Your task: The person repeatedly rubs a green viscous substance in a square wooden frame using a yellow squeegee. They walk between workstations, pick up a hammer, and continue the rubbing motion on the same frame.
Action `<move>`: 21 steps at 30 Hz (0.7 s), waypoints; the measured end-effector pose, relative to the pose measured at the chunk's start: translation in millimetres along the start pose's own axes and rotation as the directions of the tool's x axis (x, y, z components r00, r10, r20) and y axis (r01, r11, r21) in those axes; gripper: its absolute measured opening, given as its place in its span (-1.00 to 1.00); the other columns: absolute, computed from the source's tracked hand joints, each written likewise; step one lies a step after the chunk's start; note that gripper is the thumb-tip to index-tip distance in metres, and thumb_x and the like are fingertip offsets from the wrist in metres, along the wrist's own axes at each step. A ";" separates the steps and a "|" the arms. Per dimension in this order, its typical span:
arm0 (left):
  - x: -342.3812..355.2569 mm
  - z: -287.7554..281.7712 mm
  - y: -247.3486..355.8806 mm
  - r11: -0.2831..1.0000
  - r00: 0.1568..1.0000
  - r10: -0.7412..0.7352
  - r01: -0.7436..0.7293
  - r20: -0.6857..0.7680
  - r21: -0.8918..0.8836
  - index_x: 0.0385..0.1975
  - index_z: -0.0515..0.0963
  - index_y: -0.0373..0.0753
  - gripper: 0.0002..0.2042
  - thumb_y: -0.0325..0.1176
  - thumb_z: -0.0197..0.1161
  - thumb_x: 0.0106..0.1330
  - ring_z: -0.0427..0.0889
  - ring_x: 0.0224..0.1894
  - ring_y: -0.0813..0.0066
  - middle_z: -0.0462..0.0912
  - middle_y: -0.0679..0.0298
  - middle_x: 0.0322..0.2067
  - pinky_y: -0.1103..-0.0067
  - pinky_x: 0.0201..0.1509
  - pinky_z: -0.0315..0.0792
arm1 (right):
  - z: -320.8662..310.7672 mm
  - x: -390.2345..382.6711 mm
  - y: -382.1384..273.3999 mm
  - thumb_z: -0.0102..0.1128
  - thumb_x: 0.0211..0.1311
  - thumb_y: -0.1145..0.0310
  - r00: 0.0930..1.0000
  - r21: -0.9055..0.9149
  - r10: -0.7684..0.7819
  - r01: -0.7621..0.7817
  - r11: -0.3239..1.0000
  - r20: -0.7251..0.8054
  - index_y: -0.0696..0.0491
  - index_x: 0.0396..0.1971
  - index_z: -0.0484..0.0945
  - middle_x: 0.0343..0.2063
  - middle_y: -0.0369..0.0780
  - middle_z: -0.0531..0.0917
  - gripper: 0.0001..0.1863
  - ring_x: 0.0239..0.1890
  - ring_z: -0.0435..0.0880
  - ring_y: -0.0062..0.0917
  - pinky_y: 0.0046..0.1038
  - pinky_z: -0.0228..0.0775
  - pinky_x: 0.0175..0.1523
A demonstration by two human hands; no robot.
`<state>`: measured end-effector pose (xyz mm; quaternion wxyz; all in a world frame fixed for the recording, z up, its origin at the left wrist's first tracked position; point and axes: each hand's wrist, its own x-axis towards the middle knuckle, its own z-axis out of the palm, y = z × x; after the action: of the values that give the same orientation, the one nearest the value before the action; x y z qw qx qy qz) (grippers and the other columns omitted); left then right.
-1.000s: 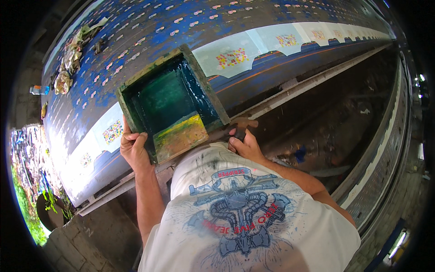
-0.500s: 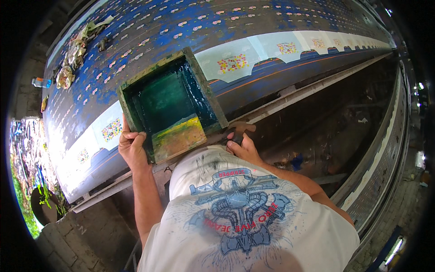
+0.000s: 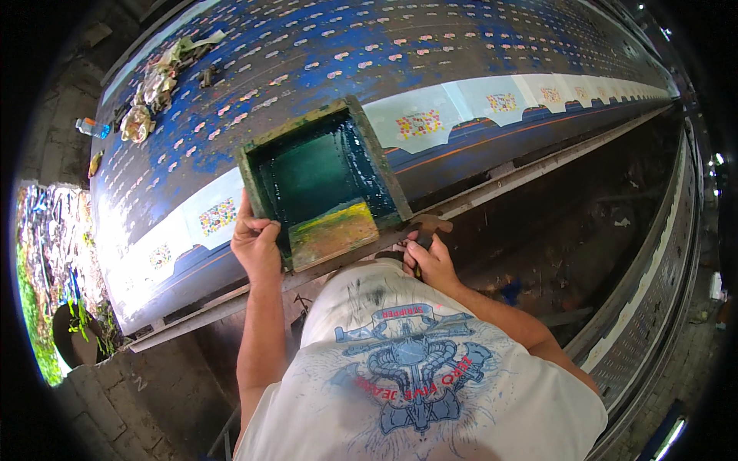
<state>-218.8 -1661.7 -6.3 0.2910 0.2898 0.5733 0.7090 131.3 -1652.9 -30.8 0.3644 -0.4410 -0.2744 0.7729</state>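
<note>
My left hand [image 3: 257, 244] grips the near left side of a wooden screen-printing frame [image 3: 250, 180], thumb bent over its edge. Dark green mesh [image 3: 314, 173] fills the frame, with wet-looking dark ink along the inner right side. Across its near end lies a small board [image 3: 334, 234] smeared yellow, green and brown. The frame rests over a row of pale fabric pieces on the long table. Just right of the frame's near corner, my right hand [image 3: 434, 261] is closed round a small dark tool with a brown, rounded end [image 3: 434, 224]; its kind is partly hidden by my fingers.
Pale fabric pieces [image 3: 453, 92] with colourful prints run along the near edge of the blue-stained table [image 3: 430, 58]. Crumpled cloth [image 3: 157, 84] and a plastic bottle [image 3: 92, 127] lie at the far left. A metal rail [image 3: 492, 188] borders the table; another long table [image 3: 646, 292] stands at right.
The whole view has shifted, so the table and frame appear farther right. My left hand keeps its grip on the frame. The right hand has turned slightly with the tool.
</note>
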 end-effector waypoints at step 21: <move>4.0 -23.0 53.8 0.973 0.991 0.131 -0.131 -0.015 -0.190 -0.50 0.40 -0.20 -0.64 -0.89 0.34 0.09 0.45 0.65 -0.03 0.38 -0.30 0.63 0.27 0.56 0.50 | 64.6 -14.0 -59.4 0.11 0.79 0.31 0.779 -0.091 -0.478 0.486 0.869 -0.405 -0.05 0.22 0.35 -0.37 -0.24 0.51 -0.79 -0.61 0.56 -0.46 -0.31 0.59 -0.51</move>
<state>-242.9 -1682.9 42.7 0.2694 0.2970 0.4826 0.7787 98.3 -1636.1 49.9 0.6034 -0.5067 -0.2868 0.5449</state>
